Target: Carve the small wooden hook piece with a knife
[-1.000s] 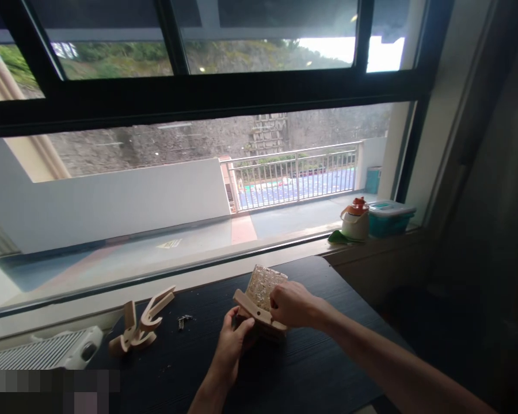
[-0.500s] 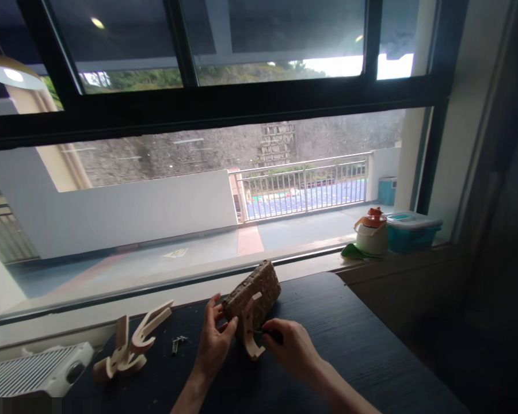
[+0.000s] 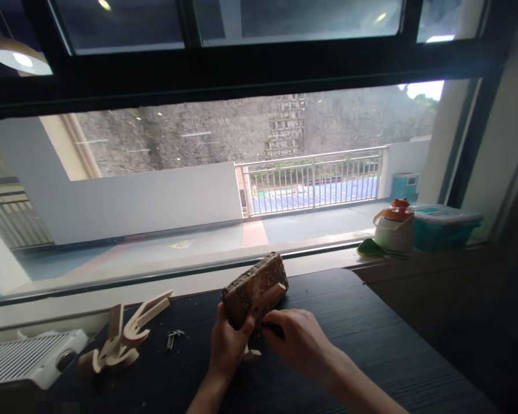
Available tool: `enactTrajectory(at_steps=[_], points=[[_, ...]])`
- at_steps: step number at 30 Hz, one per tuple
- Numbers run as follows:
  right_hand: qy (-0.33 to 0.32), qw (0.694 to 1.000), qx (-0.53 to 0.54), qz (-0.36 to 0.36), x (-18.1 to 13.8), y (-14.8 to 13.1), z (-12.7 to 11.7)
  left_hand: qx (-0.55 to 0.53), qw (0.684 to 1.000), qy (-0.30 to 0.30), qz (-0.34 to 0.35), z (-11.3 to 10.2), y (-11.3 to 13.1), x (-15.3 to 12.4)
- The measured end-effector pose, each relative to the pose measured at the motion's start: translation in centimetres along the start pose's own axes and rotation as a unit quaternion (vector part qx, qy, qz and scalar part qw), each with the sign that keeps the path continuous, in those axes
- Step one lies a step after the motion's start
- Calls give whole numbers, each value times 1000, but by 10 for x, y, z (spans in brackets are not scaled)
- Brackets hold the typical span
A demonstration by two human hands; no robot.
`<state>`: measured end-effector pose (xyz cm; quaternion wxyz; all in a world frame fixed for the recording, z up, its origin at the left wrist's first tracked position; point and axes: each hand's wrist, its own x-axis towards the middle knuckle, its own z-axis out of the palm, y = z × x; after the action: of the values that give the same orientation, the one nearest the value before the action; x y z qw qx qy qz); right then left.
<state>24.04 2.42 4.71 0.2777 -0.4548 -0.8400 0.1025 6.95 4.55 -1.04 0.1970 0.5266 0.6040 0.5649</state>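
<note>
A rough brown block point(image 3: 250, 290) is held over a dark table point(image 3: 362, 333), at six o'clock in the view.

From the block, a yellow triangular floor marking point(image 3: 181, 244) outside at ten o'clock and a pale label point(image 3: 411, 180) on a teal bin point(image 3: 400, 186) at two are too small to read. The block looks coarse and mottled, its upper edge slanting toward two o'clock, with a smooth, curved wooden piece point(image 3: 273, 295) against its face. The left hand point(image 3: 228, 340), at seven o'clock, is wrapped around the block's lower end; the right hand point(image 3: 297, 338), between four and five, is turned knuckles up, pinching a dark object point(image 3: 277, 329) mostly hidden by its fingers.
</note>
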Motion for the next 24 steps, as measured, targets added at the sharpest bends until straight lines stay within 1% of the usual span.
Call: enactTrajectory(at_steps=[2,4,6,8,10,13,17,21,24], points=[[-10,1000,-21,4,4,-2,-4,-56,998,-31,2,-6,1,1],[-12,1000,-21,9,6,-3,-4,-119,988,-100,-14,-16,5,2],[-7,1000,0,11,4,-2,-1,-164,964,-199,-59,-28,10,5],[1,1000,26,14,0,0,3,-198,931,-291,-96,-40,14,8],[9,999,46,16,-5,3,6,-225,909,-334,-111,-46,12,11],[14,998,58,10,-9,4,9,-253,902,-334,-101,-45,1,15],[27,998,62,10,-9,4,12,-252,912,-314,-75,-35,-13,16],[34,997,73,14,-9,5,16,-222,931,-283,-67,-32,-15,15],[34,997,73,15,-10,5,19,-220,930,-288,-65,-33,-12,14]])
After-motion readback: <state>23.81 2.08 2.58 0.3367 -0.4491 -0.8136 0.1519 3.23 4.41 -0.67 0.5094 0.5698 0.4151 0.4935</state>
